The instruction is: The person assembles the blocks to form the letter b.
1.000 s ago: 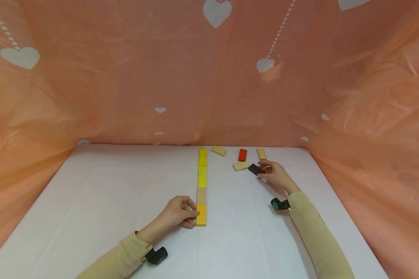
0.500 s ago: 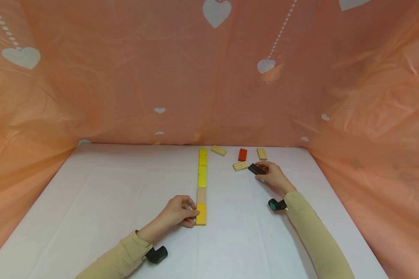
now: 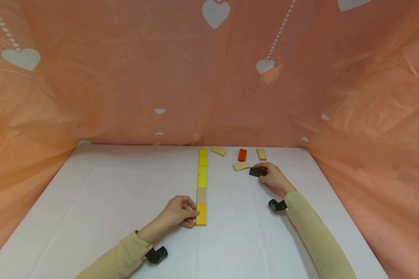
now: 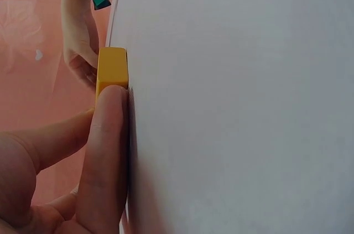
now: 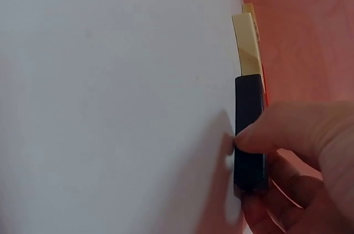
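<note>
My left hand (image 3: 179, 211) is at the near end of a straight row of flat wooden blocks, its curled fingers and thumb on the orange-yellow block (image 3: 201, 219). In the left wrist view that block (image 4: 113, 67) shows past the fingertips. Farther along the row lie a plain wood block (image 3: 201, 195) and two yellow blocks (image 3: 202, 176). My right hand (image 3: 274, 176) pinches a black block (image 3: 257, 172) between thumb and fingers, close over the table. In the right wrist view the thumb presses the black block's (image 5: 249, 95) long face, partly covering it.
Around the black block lie a striped wood block (image 3: 240, 166), a red block (image 3: 242, 155) and another striped block (image 3: 261, 154). A plain block (image 3: 218, 151) lies by the row's far end. An orange curtain (image 3: 181, 77) encloses the white table (image 3: 125, 186).
My right hand has turned the black block from a slant to nearly crosswise and shifted slightly left. The left hand and the row have stayed in place.
</note>
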Motion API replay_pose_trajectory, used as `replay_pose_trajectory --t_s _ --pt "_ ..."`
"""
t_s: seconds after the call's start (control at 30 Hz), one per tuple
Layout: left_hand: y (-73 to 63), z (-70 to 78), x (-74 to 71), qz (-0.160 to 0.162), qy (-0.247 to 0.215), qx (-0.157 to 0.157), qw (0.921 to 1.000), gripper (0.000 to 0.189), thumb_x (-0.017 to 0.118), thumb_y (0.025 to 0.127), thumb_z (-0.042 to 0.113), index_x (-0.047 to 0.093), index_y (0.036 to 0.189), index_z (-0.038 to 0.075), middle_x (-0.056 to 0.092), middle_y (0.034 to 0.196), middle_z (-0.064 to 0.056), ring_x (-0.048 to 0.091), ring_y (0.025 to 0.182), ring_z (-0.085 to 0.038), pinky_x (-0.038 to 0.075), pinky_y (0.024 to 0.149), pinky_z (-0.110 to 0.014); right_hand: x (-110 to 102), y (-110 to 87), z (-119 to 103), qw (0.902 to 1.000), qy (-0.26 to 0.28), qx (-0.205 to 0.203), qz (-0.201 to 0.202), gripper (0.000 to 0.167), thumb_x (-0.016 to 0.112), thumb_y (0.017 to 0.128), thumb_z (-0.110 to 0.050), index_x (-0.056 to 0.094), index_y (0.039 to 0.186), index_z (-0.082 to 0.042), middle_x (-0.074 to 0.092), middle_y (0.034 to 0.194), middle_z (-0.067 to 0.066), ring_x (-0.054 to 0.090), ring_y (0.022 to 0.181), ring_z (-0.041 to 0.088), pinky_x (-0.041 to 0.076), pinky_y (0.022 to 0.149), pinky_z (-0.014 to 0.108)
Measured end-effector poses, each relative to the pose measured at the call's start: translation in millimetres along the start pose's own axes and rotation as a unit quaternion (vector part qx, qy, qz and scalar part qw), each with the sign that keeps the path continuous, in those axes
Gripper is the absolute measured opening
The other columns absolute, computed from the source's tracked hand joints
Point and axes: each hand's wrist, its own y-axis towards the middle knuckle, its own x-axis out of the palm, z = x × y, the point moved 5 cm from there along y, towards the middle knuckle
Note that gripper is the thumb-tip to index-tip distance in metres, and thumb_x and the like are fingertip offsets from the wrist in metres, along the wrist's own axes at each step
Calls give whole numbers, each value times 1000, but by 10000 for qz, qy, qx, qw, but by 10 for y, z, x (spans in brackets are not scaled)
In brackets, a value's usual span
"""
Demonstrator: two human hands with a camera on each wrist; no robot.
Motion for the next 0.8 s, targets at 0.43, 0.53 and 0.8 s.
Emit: replay_pose_trajectory --t_s 0.43,0.53,0.8 --pt "0 -24 18 -11 -47 29 10000 18 70 86 2 56 96 -5 63 69 -12 66 54 -20 59 52 -33 -37 -78 -63 9996 -92 -156 222 41 65 80 5 60 120 -1 54 124 23 50 109 37 43 98 54" --pt "4 -21 15 -16 -56 63 10000 18 70 86 2 56 95 -6 63 69 -12 66 54 -20 59 53 -34 -65 -93 -115 9983 -142 -443 358 41 65 78 7 62 118 1 57 117 23 53 104 35 48 91 50" --pt "14 -36 11 17 -10 36 10000 19 70 85 2 56 95 -5 61 69 -13 65 54 -19 59 53 -33 -116 -120 -300 9963 -5 -791 347 38 68 82 2 62 119 -1 59 117 19 52 105 36 47 89 53"
